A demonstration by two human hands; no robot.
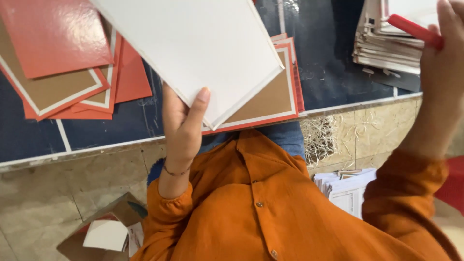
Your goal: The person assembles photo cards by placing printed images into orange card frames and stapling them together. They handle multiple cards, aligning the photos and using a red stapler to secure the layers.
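My left hand (181, 128) grips the near corner of a large white board (193, 43), thumb on top, and holds it tilted above the dark table (333, 63). Under that board lies a brown card with a red and white border (270, 101) at the table's edge. My right hand (442, 67) is raised at the far right and pinches a thin red piece (414, 30), seen edge-on, over a stack of grey-white boards (386, 46).
Several red and brown bordered cards (63, 72) lie fanned at the back left of the table. Below the table edge are a tiled floor, an open cardboard box holding white paper (104, 234), a pile of white sheets (345, 188) and some straw-like packing (321, 140).
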